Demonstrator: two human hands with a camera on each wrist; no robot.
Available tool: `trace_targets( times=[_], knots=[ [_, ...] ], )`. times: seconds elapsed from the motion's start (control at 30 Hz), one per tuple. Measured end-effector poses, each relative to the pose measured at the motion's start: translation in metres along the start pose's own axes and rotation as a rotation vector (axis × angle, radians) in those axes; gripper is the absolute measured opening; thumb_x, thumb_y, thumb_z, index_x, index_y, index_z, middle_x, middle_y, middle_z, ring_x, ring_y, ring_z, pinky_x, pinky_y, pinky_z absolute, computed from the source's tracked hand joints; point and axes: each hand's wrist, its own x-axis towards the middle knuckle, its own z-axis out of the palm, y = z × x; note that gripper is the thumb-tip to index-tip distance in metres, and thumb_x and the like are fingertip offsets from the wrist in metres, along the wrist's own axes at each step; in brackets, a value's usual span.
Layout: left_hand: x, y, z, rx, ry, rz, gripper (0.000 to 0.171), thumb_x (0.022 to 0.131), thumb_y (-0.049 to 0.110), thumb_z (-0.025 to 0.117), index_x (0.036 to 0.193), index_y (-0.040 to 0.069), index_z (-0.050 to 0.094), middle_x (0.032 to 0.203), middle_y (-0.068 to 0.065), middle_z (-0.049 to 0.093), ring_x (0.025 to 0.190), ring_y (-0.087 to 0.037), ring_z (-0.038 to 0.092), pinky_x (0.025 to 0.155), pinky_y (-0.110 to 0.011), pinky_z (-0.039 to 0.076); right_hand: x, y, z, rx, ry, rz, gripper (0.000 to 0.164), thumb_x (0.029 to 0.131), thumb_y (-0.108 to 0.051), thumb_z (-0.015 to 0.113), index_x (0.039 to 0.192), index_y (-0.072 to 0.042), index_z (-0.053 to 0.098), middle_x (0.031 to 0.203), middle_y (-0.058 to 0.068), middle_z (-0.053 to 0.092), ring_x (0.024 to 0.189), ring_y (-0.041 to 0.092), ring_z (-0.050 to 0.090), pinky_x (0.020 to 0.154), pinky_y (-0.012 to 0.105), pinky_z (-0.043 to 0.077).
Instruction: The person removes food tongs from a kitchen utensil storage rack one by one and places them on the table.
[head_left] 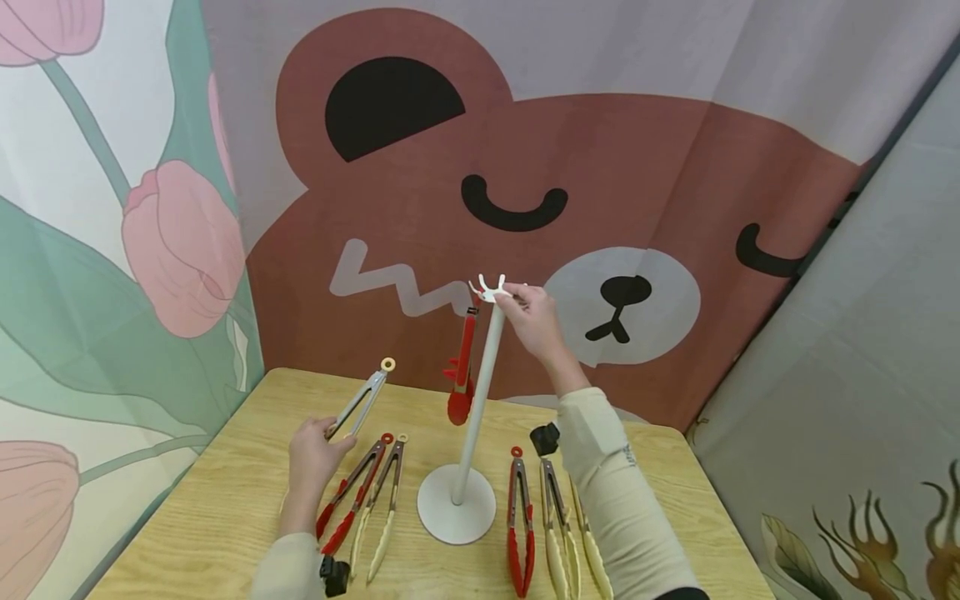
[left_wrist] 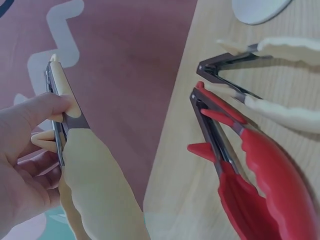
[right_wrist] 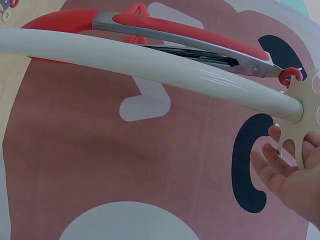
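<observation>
My left hand [head_left: 315, 458] grips a pair of cream-tipped kitchen tongs [head_left: 365, 398] by the arms, their ring end pointing up and away. In the left wrist view the cream heads of these tongs [left_wrist: 102, 175] hang below the fingers. My right hand [head_left: 534, 323] is at the top of a white stand, its thumb and fingers pinching the hooked top [head_left: 491, 293]. From a hook on the far left side hang red tongs [head_left: 462, 362] by their ring. The right wrist view shows the red ring [right_wrist: 291, 75] on that hook and fingers against the hooks opposite.
Left of the stand's round base [head_left: 438, 525] lie red tongs [head_left: 345, 529] and cream tongs [head_left: 384, 542]. Right of it are more red tongs [head_left: 513, 546] and cream tongs [head_left: 555, 567], partly behind the right sleeve. A bear-printed curtain [head_left: 405, 200] hangs behind the wooden table [head_left: 195, 500].
</observation>
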Motion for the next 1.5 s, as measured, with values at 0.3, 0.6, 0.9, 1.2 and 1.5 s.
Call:
trace_targets(
  times=[0.3,0.6,0.9,1.2,1.5],
  knots=[
    [-0.002,-0.015,0.003,0.043,-0.022,-0.006,0.045,0.068,0.010,0.073,0.103,-0.015,0.059,0.093,-0.031,0.055,0.087,-0.045,0.052,0.074,-0.050,0.042,0.000,0.002,0.000,-0.003,0.000,0.004,0.039,0.089,-0.025,0.050,0.113,0.005,0.058,0.102,0.018,0.051,0.094,0.025,0.047,0.076,0.038,0.045],
    [-0.003,-0.027,0.007,0.064,-0.033,-0.035,0.045,0.068,0.010,0.073,0.102,-0.015,0.059,0.093,-0.032,0.054,0.086,-0.046,0.052,0.075,-0.051,0.042,0.001,0.003,0.000,-0.006,0.007,-0.005,0.038,0.089,-0.024,0.051,0.112,0.005,0.059,0.101,0.018,0.052,0.094,0.025,0.047,0.076,0.039,0.044],
    [-0.008,-0.035,0.007,0.085,-0.077,-0.069,0.045,0.069,0.009,0.072,0.102,-0.017,0.057,0.097,-0.034,0.053,0.092,-0.048,0.050,0.079,-0.051,0.041,0.001,0.002,0.001,0.000,0.003,-0.002,0.038,0.089,-0.023,0.050,0.113,0.006,0.058,0.101,0.018,0.052,0.094,0.026,0.046,0.075,0.039,0.044],
    [-0.010,-0.047,0.010,0.127,-0.061,-0.027,0.037,0.068,0.007,0.069,0.093,-0.017,0.060,0.092,-0.034,0.057,0.086,-0.047,0.052,0.076,-0.050,0.042,0.001,0.002,0.002,-0.004,0.013,-0.017,0.039,0.088,-0.024,0.050,0.112,0.006,0.059,0.100,0.019,0.053,0.093,0.026,0.047,0.075,0.040,0.044],
    [-0.019,-0.056,0.010,0.119,-0.064,-0.030,0.029,0.067,0.006,0.068,0.084,-0.016,0.059,0.082,-0.030,0.058,0.078,-0.044,0.054,0.071,-0.050,0.042,0.000,0.001,0.002,-0.021,0.008,-0.015,0.039,0.088,-0.024,0.050,0.113,0.005,0.059,0.101,0.018,0.053,0.095,0.025,0.046,0.076,0.039,0.043]
  ],
)
